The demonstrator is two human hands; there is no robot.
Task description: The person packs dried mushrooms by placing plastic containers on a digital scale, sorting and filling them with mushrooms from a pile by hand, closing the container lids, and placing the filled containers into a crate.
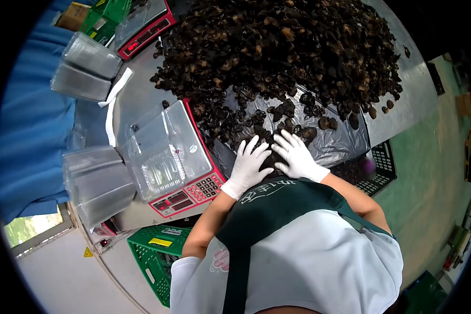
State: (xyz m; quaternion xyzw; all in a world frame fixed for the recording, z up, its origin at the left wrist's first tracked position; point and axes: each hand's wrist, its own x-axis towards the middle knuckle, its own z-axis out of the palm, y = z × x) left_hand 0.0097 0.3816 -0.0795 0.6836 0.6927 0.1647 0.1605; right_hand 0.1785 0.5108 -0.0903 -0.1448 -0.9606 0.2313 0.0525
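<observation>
Both of my hands wear white gloves and rest side by side at the near edge of a big heap of dark dried mushrooms. My left hand has its fingers spread over a few dark pieces, just right of a red scale. Close beside it, my right hand also lies with fingers apart, on the edge of the black plastic sheet. A clear plastic tray sits on the scale. Small pieces beneath my palms are partly hidden.
Stacks of clear plastic boxes stand left of the scale, more further back. A second red scale is at the back left. A green crate and a black crate flank the near edge.
</observation>
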